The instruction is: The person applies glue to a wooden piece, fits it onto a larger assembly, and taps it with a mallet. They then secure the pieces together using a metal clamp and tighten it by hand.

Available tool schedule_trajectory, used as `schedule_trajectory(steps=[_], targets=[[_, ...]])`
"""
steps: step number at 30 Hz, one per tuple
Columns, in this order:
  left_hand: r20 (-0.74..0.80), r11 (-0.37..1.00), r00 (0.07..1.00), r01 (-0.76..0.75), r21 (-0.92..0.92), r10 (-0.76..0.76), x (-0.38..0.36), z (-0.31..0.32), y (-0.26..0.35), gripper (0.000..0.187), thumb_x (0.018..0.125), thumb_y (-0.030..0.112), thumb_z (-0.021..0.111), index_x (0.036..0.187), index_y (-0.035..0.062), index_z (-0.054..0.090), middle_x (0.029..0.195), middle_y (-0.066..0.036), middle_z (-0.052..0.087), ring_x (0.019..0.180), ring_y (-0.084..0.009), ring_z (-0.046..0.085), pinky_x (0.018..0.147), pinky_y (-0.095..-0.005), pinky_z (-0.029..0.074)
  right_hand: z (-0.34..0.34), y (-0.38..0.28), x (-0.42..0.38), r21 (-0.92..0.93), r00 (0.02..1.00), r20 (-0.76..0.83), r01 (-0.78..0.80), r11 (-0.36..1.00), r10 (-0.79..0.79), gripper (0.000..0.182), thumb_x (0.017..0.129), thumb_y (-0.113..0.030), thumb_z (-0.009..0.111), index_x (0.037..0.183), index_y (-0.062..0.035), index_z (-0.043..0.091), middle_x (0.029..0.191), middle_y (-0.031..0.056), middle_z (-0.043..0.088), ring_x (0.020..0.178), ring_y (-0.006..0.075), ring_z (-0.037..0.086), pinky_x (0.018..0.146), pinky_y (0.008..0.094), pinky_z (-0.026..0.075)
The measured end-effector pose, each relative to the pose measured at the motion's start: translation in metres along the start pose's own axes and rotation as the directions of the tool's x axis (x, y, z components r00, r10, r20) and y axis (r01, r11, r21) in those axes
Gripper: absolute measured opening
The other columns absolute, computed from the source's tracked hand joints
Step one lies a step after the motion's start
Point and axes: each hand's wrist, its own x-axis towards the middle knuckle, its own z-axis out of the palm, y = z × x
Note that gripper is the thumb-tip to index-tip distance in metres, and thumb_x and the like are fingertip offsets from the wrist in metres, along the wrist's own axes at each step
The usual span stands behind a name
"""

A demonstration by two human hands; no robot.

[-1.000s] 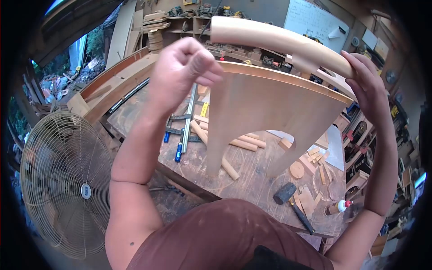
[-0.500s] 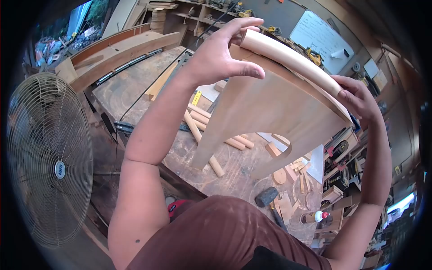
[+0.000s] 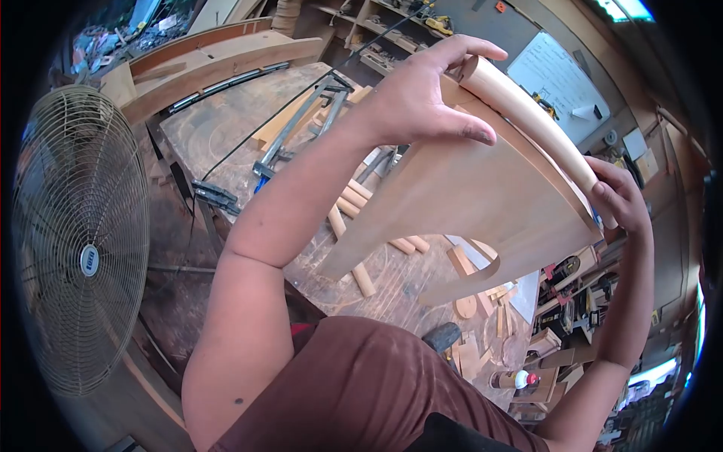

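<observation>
Pale wooden rod, right hand gripping one end, left hand raised, spread wide by the other end

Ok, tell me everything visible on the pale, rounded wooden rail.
The pale, rounded wooden rail looks smooth and unpainted, with one cut end showing. It runs along the top edge of the pale wooden panel with an arched cutout, apparently resting there. The right hand grips one end; the left hand spreads around the other, its contact unclear.
</observation>
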Motion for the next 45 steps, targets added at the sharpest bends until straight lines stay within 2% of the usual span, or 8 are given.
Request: schedule_trajectory(steps=[18,21,32,36,40,42,43,45], targets=[[0.001,0.996,1.0,0.009,-0.088,-0.009,-0.002,0.001,-0.004,0.061,0.068,0.02,0.088,0.121,0.0094,0.059,0.113,-0.005,0.063,0.106,-0.0167,0.06,0.098,-0.0324,0.046,-0.006,-0.008,-0.006,0.068,1.0,0.006,-0.025,0.997,0.024,0.051,0.094,-0.029,0.063,0.133,0.0028,0.055,0.124,0.0147,0.064,0.116,0.0209,0.058,0.102,0.0342,0.042],[-0.008,0.998,1.0,-0.006,-0.069,0.005,-0.002,0.002,-0.006,0.06,0.068,0.019,0.087,0.121,0.0093,0.059,0.113,-0.005,0.063,0.105,-0.0166,0.06,0.097,-0.0323,0.046,0.001,-0.003,-0.006,-0.089,0.999,-0.045,0.011,0.996,-0.015,0.053,0.093,-0.033,0.061,0.132,0.0023,0.056,0.124,0.016,0.064,0.116,0.0231,0.059,0.101,0.0357,0.043],[0.011,0.999,1.0,-0.028,-0.045,0.029,-0.001,0.002,-0.007,0.065,0.063,0.023,0.089,0.12,0.0101,0.059,0.115,-0.005,0.064,0.105,-0.0173,0.062,0.095,-0.0331,0.047,0.007,0.002,-0.007,-0.221,0.991,-0.089,0.083,0.972,-0.105,0.047,0.092,-0.028,0.058,0.131,-0.0015,0.059,0.12,0.0167,0.065,0.112,0.0258,0.062,0.096,0.0363,0.046],[0.013,1.0,1.0,-0.024,-0.019,0.024,0.001,0.002,-0.005,0.069,0.061,0.023,0.09,0.12,0.0101,0.059,0.113,-0.005,0.065,0.104,-0.0167,0.062,0.092,-0.0321,0.048,0.011,0.001,-0.007,-0.299,0.98,-0.116,0.12,0.947,-0.16,0.046,0.09,-0.026,0.056,0.131,-0.0041,0.059,0.119,0.016,0.066,0.107,0.0255,0.064,0.092,0.0347,0.048],[0.012,0.997,1.0,0.008,-0.079,-0.007,0.001,0.004,-0.004,0.067,0.06,0.02,0.09,0.118,0.0097,0.059,0.11,-0.005,0.065,0.101,-0.0148,0.062,0.091,-0.0315,0.048,0.015,0.006,-0.006,-0.255,0.978,-0.134,0.123,0.959,-0.161,0.048,0.085,-0.017,0.051,0.131,-0.0048,0.06,0.106,0.0128,0.068,0.084,0.022,0.064,0.077,0.0323,0.05],[0.031,0.997,0.998,0.049,-0.058,-0.047,0.001,0.003,-0.003,0.066,0.06,0.019,0.09,0.117,0.0093,0.059,0.109,-0.005,0.065,0.099,-0.0145,0.062,0.091,-0.0304,0.049,0.017,0.012,-0.003,-0.357,0.924,-0.165,0.269,0.895,-0.344,0.045,0.09,-0.026,0.057,0.131,-0.006,0.06,0.099,0.0114,0.067,0.08,0.0223,0.06,0.075,0.0322,0.049],[0.036,0.997,0.998,0.049,-0.058,-0.047,0.001,0.004,-0.003,0.066,0.06,0.019,0.09,0.117,0.0093,0.059,0.109,-0.005,0.065,0.099,-0.0145,0.062,0.091,-0.0304,0.049,0.017,0.01,-0.002,-0.355,0.924,-0.169,0.267,0.896,-0.343,0.045,0.09,-0.026,0.057,0.131,-0.006,0.06,0.099,0.0114,0.067,0.08,0.0223,0.06,0.075,0.0322,0.049],[-0.009,0.99,0.999,0.044,-0.136,-0.046,0.0,0.007,-0.004,0.065,0.061,0.018,0.09,0.116,0.0085,0.059,0.107,-0.004,0.064,0.099,-0.0141,0.061,0.09,-0.0296,0.049,0.019,0.002,0.0,-0.463,0.939,-0.14,0.217,0.859,-0.313,0.061,0.086,-0.048,0.068,0.13,-0.0072,0.061,0.096,0.0116,0.066,0.084,0.0242,0.06,0.076,0.0341,0.048]])
